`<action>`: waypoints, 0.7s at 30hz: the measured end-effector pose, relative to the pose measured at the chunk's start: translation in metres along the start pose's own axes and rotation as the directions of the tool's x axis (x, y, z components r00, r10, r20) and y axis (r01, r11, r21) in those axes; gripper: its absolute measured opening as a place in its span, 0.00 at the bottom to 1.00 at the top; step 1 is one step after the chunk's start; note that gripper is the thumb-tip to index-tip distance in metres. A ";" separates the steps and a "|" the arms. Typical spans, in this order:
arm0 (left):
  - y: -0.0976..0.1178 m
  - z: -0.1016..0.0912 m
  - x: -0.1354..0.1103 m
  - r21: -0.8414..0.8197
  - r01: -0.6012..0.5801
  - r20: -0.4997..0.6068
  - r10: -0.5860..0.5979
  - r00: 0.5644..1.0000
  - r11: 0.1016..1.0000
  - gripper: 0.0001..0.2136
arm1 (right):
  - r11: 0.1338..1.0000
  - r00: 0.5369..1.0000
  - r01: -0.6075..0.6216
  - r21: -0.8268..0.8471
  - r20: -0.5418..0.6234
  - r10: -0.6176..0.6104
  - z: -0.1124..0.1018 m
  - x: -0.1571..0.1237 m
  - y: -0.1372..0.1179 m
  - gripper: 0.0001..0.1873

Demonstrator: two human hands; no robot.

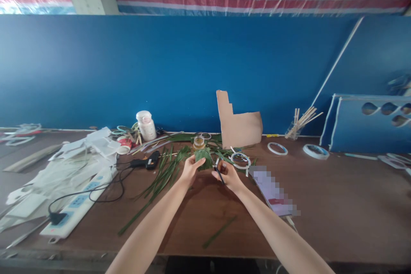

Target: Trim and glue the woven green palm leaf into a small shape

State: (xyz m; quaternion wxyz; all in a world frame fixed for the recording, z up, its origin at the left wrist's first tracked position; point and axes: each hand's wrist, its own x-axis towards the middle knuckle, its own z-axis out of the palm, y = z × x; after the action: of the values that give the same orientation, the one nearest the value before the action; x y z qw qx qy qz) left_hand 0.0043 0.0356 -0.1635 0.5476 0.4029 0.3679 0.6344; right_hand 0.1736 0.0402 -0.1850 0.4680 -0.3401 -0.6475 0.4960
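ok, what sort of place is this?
Looks like a craft workshop, probably a makeshift one: a long wooden workbench holds long green leaves, a hot glue gun wired to a power strip, and rolls of tape.

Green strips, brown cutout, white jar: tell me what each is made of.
The green strips look like fresh leaf: matt, bending like grass blades, though this is hard to confirm. The brown cutout looks like plain cardboard, matt with cut edges. The white jar looks like glossy plastic, going by its sheen, though glass is possible.
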 end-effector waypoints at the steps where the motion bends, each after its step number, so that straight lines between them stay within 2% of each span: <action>1: 0.000 0.000 0.000 -0.005 0.012 -0.024 -0.012 1.000 1.000 0.14 | 1.000 1.000 -0.003 0.010 0.002 0.003 0.001 0.000 -0.001 0.19; 5: 0.000 0.000 0.000 0.002 0.071 -0.114 -0.070 0.991 0.997 0.13 | 0.999 1.000 -0.024 0.036 0.016 0.023 0.004 -0.002 -0.003 0.19; 13: 0.001 0.001 -0.002 0.016 0.063 -0.027 -0.062 0.998 0.998 0.14 | 0.995 0.996 -0.060 0.075 0.066 0.055 0.003 -0.002 -0.007 0.18; 21: 0.005 0.003 -0.003 0.030 0.058 -0.057 -0.056 0.997 0.998 0.14 | 0.997 0.996 -0.060 0.046 0.074 0.056 0.003 -0.002 -0.002 0.18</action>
State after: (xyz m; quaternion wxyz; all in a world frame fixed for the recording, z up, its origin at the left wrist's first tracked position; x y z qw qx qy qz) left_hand 0.0052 0.0319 -0.1581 0.5485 0.3829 0.4044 0.6236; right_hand 0.1716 0.0370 -0.1835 0.4375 -0.3291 -0.6418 0.5370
